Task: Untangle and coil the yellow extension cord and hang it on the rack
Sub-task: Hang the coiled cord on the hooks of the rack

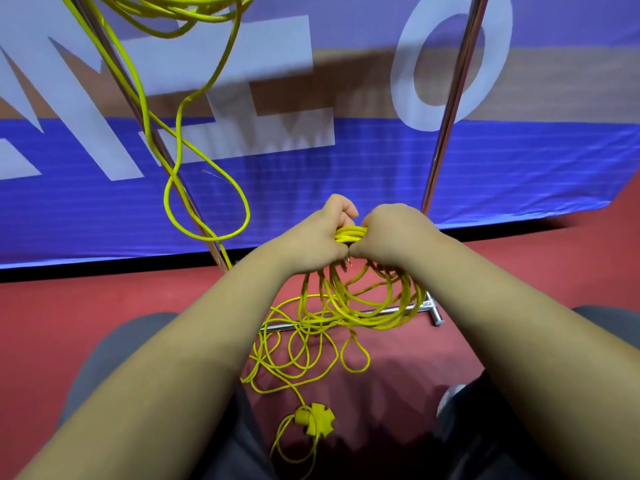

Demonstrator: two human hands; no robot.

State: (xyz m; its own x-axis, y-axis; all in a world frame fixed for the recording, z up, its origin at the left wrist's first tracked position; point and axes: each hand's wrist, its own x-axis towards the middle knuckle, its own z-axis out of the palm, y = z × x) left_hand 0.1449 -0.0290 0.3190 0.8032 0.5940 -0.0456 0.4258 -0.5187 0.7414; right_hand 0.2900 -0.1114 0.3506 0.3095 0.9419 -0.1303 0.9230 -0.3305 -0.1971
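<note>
- Our left hand (318,233) and right hand (391,233) both clench a bundle of the thin yellow extension cord (349,234).
- Its tangled loops hang onto the red floor (69,306), beside the chrome tube rack (446,126).

Single view, worn on the head, facing forward and tilted steeply down. Very near to the forearms, entering from the two bottom corners and meeting just above centre at the left hand (320,235) and right hand (394,233), both clasped round the yellow cord (349,234). Wide-angle, with straight edges bowed: takes in the red floor (104,299) and grey-clad knees below, the rack (451,109) uprights slanting out through the top edge, and the blue banner (381,168) close behind, filling the upper half.
</note>
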